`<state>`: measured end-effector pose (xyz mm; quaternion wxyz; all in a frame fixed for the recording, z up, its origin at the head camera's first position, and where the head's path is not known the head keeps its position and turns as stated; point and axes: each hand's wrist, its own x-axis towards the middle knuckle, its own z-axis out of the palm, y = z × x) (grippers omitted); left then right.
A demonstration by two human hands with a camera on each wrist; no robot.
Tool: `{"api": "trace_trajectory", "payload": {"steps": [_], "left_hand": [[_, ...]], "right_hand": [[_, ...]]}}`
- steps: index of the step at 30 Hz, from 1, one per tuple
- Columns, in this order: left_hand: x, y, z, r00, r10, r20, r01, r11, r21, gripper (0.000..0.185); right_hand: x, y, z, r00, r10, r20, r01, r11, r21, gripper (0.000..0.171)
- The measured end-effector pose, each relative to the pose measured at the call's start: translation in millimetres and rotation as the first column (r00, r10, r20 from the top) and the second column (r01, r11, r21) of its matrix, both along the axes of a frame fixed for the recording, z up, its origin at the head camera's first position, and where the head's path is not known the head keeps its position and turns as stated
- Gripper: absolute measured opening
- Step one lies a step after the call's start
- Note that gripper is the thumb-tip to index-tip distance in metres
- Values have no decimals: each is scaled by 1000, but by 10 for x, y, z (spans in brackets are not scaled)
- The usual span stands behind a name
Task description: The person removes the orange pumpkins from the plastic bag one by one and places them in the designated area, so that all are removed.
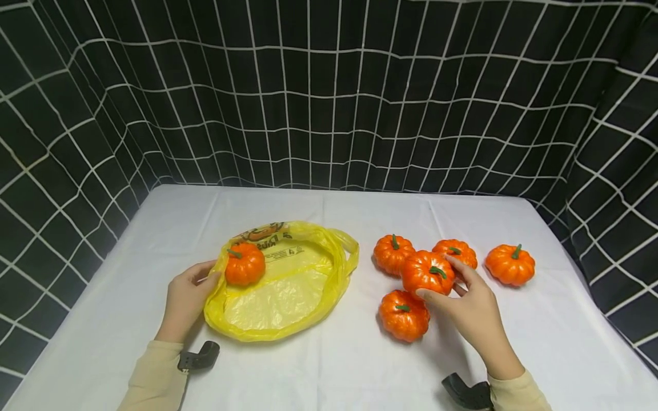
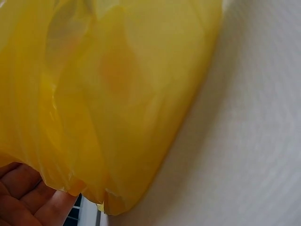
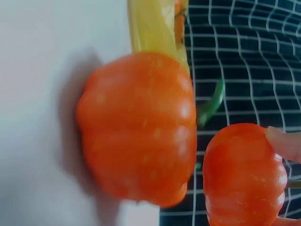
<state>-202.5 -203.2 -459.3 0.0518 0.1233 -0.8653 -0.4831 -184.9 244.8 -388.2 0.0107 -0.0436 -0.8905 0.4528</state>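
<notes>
Black cloth with a white grid hangs behind a white-covered desk. Your right hand grips an orange toy pumpkin, fingers curled round it, held just above a cluster of four others. Your left hand pinches the near-left rim of a yellow plastic bag, which lies open and flat with one pumpkin in the bag already. The bag's mouth lies to the left of the held pumpkin, with its long axis running left to right; the right hand is the one carrying. The right wrist view shows a lower pumpkin close beneath the held one; the left wrist view shows only fingertips under yellow film.
</notes>
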Motion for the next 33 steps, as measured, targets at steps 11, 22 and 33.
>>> {"api": "trace_trajectory", "payload": {"steps": [11,22,33], "left_hand": [[-3,-2,-5,1000,-2,-18,2,1000,6,38],[-3,-4,-21,1000,-5,-24,5,1000,0,38],[1,-6,-21,1000,-5,-22,5,1000,0,39]], "right_hand": [[82,315,-86,995,-95,16,94,994,58,94],[132,544,-167,989,-91,119,73,987,146,94],[77,693,-254,963,-61,264,13,984,180,96]]}}
